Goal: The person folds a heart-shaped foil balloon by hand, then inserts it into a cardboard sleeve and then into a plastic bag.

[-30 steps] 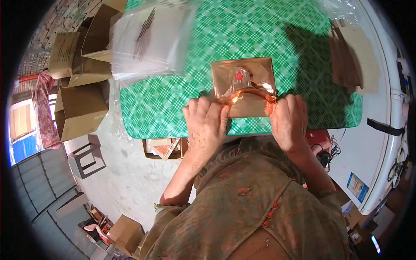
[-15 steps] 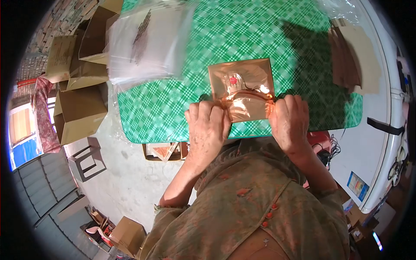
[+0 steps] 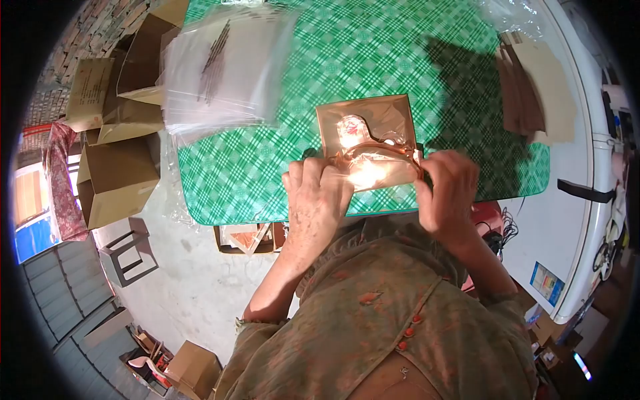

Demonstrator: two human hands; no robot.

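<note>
A shiny copper-coloured square piece in clear plastic film lies near the front edge of the green checked tablecloth. Its film is creased in a curved ridge across the middle, and bright glare covers part of the lower half. My left hand grips the left side, fingers curled over the edge. On the opposite side, my right hand pinches the right edge of the film between thumb and fingers. The fingertips of both hands are partly hidden.
At the back left of the table sits a stack of clear plastic bags. Flat brown and cream pieces lie at the right. Open cardboard boxes stand left of the table, and a grey frame is on the floor.
The copper-coloured piece has tilted slightly and its glare has shifted. My right hand's fingers have changed their grip at the right edge; the left hand stays nearly in place.
</note>
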